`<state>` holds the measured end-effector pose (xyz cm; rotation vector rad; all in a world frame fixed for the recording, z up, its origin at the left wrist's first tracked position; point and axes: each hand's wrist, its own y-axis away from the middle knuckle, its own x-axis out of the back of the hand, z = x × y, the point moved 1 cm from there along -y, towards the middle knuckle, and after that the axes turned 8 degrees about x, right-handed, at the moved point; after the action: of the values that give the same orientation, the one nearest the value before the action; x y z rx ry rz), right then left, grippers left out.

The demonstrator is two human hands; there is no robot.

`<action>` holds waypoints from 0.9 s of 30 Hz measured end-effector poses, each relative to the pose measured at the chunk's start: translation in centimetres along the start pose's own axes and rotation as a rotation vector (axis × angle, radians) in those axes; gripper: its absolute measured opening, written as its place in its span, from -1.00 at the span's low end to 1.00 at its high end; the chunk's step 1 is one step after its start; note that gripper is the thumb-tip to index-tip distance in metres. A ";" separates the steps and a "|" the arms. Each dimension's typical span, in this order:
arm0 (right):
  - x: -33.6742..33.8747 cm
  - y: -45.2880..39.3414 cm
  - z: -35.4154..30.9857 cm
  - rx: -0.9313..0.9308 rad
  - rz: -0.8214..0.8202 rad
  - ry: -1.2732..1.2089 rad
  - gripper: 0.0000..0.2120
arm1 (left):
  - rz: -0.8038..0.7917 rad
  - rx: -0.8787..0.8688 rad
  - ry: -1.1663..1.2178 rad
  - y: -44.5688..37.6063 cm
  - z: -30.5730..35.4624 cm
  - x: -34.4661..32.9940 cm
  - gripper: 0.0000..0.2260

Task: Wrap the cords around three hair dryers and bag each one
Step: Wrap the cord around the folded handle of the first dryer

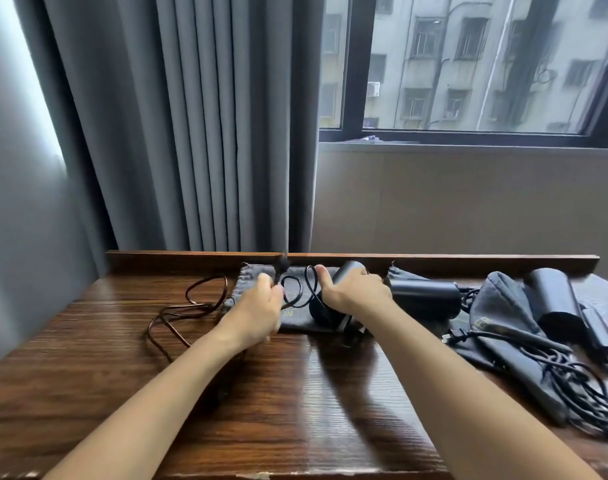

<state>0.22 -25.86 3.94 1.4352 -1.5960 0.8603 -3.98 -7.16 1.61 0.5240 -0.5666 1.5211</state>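
A person's two bare forearms reach across a dark wooden table [295, 393] set against a grey curtain [205, 133] and a window [468, 64] facing an apartment block. The right hand [356, 289] grips the barrel of a dark hair dryer [347, 271] lying near the table's back edge, its fingers curled over the body and the thumb stretched out to the left. The left hand [261, 306] pinches the dryer's black cord [302, 289], which forms loops in the gap between the two hands; the fingers are blurred, so their exact lie cannot be told. The rest of that cord [191, 306] trails in loose coils on the tabletop to the left. Beneath the hands and dryer lies a flat grey fabric bag [250, 277]. Just to the right of the held dryer, a second hair dryer [423, 297] rests on its side, and farther right a third hair dryer [552, 296] lies among crumpled dark drawstring bags [496, 313] and a tangle of black cords [572, 382] near the table's right edge.
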 end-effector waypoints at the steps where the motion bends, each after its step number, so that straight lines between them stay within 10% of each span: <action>1: 0.2 -0.5 -0.4 -0.020 -0.054 0.049 0.14 | -0.047 0.029 0.015 -0.1 0.1 -0.4 -0.82; 5: 0.3 -3.0 -1.2 -0.048 -0.277 0.127 0.17 | 0.006 -0.010 -0.004 -0.5 -1.1 -1.3 -0.80; 13: 1.1 -2.8 -2.1 -0.075 -0.410 0.010 -0.53 | 0.181 -0.046 -0.019 -0.5 -2.5 -1.8 -0.77; 27: 4.3 -1.2 0.6 0.105 0.015 -0.779 -0.15 | 0.328 -0.111 0.038 0.8 -1.8 -0.2 -0.76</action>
<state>1.20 -28.44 7.47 1.9798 -2.1368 0.3966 -4.75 -6.19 0.10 0.3258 -0.7291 1.7932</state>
